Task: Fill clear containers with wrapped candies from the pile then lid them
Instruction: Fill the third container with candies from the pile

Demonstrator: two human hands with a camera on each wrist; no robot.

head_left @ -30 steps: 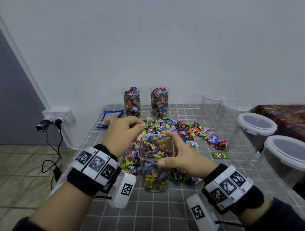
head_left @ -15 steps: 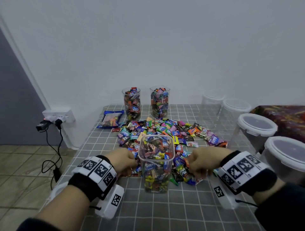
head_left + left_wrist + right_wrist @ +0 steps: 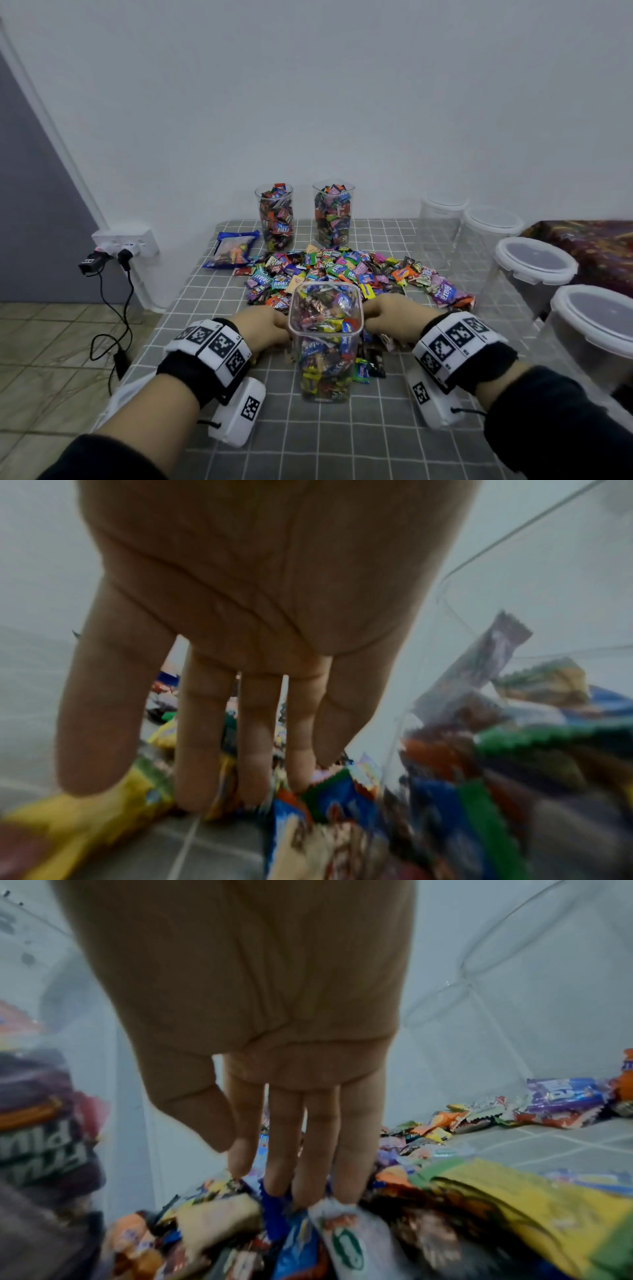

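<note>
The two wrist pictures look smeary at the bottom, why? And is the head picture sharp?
Left wrist view: the candies below the left hand streak with blur. Right wrist view: wrappers near the right hand's fingers smear too. Head view: sharp and evenly lit, though straight edges bow towards the borders.

Plain white wall (image 3: 342,102); grey door (image 3: 30,205) left; beige tiled floor (image 3: 51,342); wall socket (image 3: 126,240) with plugged cables; grey grid tablecloth (image 3: 342,438).
</note>
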